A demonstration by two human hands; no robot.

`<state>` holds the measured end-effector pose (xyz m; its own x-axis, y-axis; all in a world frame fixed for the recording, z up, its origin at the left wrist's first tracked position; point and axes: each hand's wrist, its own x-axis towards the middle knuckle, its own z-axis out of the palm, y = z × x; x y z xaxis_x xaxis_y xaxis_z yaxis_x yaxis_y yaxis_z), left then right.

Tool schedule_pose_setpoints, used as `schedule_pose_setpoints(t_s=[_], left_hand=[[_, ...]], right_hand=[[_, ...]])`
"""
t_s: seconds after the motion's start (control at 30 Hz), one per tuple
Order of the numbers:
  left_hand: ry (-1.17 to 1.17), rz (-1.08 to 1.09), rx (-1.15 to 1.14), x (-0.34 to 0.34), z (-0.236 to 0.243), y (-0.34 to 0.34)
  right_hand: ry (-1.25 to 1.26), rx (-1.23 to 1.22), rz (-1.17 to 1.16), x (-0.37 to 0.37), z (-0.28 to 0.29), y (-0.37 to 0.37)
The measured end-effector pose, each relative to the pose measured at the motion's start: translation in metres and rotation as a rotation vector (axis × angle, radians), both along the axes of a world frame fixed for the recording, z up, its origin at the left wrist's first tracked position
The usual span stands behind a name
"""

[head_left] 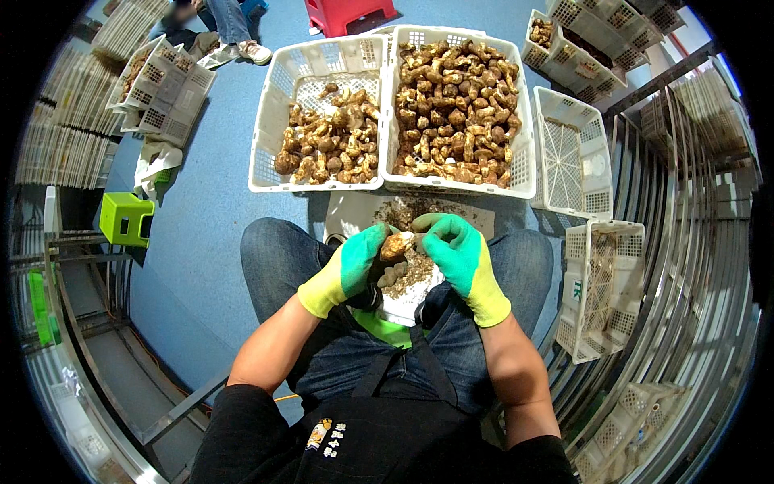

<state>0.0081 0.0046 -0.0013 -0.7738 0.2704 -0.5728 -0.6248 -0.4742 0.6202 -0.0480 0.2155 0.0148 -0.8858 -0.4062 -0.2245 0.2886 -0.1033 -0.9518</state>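
Observation:
Both my hands wear green and yellow work gloves and meet over my lap. Pinched in my left hand (360, 260) is a brown mushroom (394, 247) with a pale end turned toward the other hand. My right hand (456, 252) is closed right beside that pale end; what its fingertips hold, if anything, is too small to make out. Beneath the hands, dark crumbs of soil (419, 270) and a few greyish lumps (392, 276) lie on a white surface between my knees.
Ahead stand two white perforated crates: the left crate (276, 89) partly filled with mushrooms, the right crate (526, 161) heaped with them. More crates (574, 133) stand at the right by a metal rack (657, 242). A green stool (126, 219) is at left, a red stool (347, 14) at the back. Another person's legs (230, 24) show far left.

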Motion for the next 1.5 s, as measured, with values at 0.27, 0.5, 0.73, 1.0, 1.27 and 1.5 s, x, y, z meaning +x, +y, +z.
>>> schedule_pose_setpoints(t_s=[0.27,0.5,0.73,1.0,1.27,1.5], left_hand=[[-0.011,-0.010,-0.003,0.000,-0.002,-0.002],[-0.066,0.018,0.096,0.000,-0.006,-0.005],[-0.152,0.006,0.086,-0.001,-0.001,-0.004],[-0.385,0.187,0.106,-0.011,0.024,0.009],[-0.216,0.028,0.120,-0.002,0.002,-0.003],[-0.073,-0.051,0.179,-0.001,-0.007,-0.008]], right_hand=[[-0.055,0.050,0.004,-0.001,0.002,0.002],[-0.069,0.059,-0.010,0.000,-0.001,0.000],[-0.088,0.091,0.014,0.000,0.003,-0.001],[-0.065,0.122,0.107,0.000,0.015,-0.001],[-0.029,0.207,0.154,0.000,0.020,-0.002],[0.035,0.034,0.064,0.002,0.000,0.000]])
